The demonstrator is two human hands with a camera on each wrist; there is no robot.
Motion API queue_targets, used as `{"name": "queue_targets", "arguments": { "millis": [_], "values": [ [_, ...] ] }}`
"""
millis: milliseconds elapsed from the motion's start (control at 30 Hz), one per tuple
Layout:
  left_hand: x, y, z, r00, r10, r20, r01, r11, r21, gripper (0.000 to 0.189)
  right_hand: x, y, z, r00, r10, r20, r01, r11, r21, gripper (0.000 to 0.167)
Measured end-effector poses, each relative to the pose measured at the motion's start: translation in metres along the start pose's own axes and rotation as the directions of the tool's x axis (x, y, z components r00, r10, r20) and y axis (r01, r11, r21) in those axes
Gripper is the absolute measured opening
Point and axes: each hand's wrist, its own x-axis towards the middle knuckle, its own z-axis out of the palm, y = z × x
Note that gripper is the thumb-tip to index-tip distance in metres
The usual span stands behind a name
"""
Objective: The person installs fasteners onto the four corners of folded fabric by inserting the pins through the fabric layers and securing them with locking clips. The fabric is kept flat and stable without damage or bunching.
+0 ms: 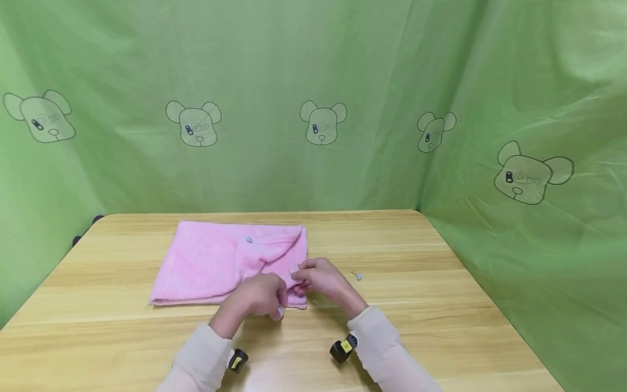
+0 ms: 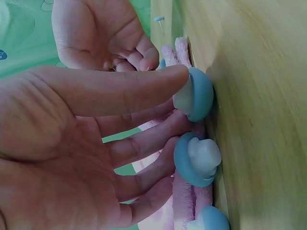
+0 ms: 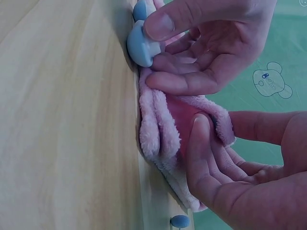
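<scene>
A folded pink fleece cloth [image 1: 206, 261] lies on the table, its upper layer turned back in a flap. At its front edge, my left hand [image 1: 264, 294] pinches a blue-and-white mushroom-shaped fastener [image 2: 201, 96] between thumb and fingers. Two similar fasteners stand beside that hand, including the blue-capped fastener [image 2: 195, 158]. Thumb and fingers of my right hand [image 1: 320, 280] grip a raised edge of the cloth [image 3: 223, 122] near its right side. A thin sliver shows by those fingertips, too small to tell. On the cloth sits a small blue cap [image 1: 249, 239].
A blue-headed pin [image 1: 358, 276] lies on the wooden table [image 1: 416, 326], to the right of the cloth. Green curtains [image 1: 259, 163] with bear-face prints surround the table at the back and sides.
</scene>
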Motion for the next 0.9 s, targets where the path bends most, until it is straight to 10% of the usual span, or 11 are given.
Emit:
{"name": "queue_targets", "arguments": {
  "millis": [333, 900],
  "values": [
    [-0.003, 0.001, 0.002, 0.998, 0.036, -0.047, -0.033, 0.998, 0.053, 0.025, 0.002, 0.002, 0.002, 1.0, 0.006, -0.007, -0.006, 1.0, 0.005, 0.013],
    [0.004, -0.006, -0.013, 0.982, 0.111, -0.151, -0.131, 0.983, -0.13, 0.003, 0.002, 0.002, 0.003, 1.0, -0.003, -0.006, 0.003, 1.0, 0.016, 0.022]
  ]
}}
